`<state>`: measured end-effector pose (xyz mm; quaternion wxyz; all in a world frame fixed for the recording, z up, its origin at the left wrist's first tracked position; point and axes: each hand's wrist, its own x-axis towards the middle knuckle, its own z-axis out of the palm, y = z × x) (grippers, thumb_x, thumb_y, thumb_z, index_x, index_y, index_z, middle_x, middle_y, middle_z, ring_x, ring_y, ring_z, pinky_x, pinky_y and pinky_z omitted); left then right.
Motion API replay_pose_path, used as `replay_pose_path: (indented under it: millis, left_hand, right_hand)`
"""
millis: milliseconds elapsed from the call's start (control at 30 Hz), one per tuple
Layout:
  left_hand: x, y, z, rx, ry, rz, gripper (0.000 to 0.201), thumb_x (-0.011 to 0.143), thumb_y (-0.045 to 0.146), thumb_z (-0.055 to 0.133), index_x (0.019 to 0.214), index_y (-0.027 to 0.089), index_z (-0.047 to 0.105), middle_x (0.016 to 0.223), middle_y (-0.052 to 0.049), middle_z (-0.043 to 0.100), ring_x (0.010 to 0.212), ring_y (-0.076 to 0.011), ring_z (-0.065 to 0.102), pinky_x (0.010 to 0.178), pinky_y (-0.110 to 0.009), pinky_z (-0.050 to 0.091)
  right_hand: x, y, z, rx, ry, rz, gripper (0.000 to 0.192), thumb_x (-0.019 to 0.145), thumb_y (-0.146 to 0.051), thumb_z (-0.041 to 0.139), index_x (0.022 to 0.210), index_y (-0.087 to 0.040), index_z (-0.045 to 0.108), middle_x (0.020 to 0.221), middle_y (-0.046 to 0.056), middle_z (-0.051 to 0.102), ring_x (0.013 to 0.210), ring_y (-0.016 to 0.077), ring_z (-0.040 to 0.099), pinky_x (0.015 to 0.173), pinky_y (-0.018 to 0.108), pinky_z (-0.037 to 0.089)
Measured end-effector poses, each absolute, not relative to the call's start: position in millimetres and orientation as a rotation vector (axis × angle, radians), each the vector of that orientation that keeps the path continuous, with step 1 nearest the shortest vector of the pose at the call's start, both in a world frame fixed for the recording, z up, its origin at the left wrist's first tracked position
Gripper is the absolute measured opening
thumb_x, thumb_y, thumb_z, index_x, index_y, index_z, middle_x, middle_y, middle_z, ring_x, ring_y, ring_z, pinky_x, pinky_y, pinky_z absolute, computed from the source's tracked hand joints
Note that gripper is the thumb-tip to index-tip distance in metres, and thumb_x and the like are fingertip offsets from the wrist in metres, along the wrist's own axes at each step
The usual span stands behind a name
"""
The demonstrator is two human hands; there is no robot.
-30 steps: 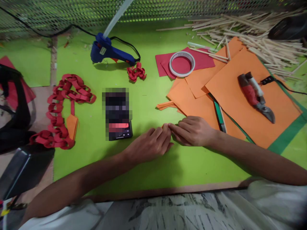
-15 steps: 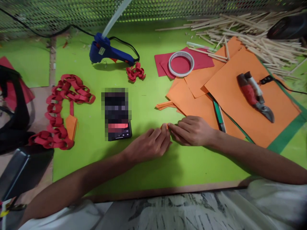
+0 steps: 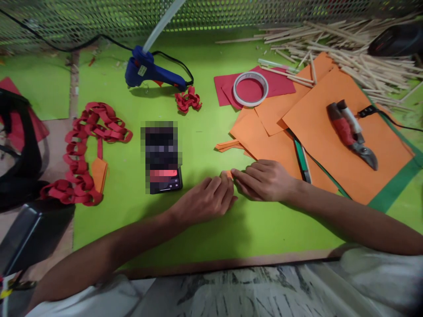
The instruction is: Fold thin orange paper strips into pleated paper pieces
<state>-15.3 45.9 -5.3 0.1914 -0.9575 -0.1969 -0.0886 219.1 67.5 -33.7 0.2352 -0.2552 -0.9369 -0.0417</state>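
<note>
A small piece of orange paper (image 3: 228,174) is pinched between my two hands, most of it covered by the fingers. My left hand (image 3: 211,196) is closed on its left side, and my right hand (image 3: 262,179) grips the right side with thumb and forefinger. Folded orange paper strips (image 3: 226,145) lie just beyond the fingertips. Left of my left hand is a phone (image 3: 161,156) with its screen blurred. Orange sheets (image 3: 264,145) reach up close to my right hand, with a green cutter knife (image 3: 302,160) on them.
A red paper chain (image 3: 76,149) curls at the left beside a black box (image 3: 36,235). Toward the back are a blue glue gun (image 3: 145,70), a small red paper piece (image 3: 188,100) and a tape roll (image 3: 250,89). Pruning shears (image 3: 352,134) and wooden sticks (image 3: 357,61) lie at the right.
Both hands stay in nearly the same place. A little more of the orange paper shows between the fingertips, and the view has shifted very slightly.
</note>
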Motion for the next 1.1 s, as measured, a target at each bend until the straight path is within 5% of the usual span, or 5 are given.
replay_pose_path:
  millis: [1100]
  left_hand:
    - [-10.8, 33.5, 3.2, -2.683, -0.628, -0.056, 0.047, 0.105, 0.039, 0.048, 0.124, 0.000, 0.065, 0.124, -0.024, 0.069, 0.089, -0.0214, 0.067, 0.065, -0.030, 0.052]
  right_hand:
    - [221.6, 68.5, -33.2, -0.648, -2.631, -0.130, 0.030, 0.098, -0.029, 0.054, 0.121, -0.010, 0.061, 0.068, -0.003, 0.061, 0.059, 0.0132, 0.053, 0.055, 0.031, 0.040]
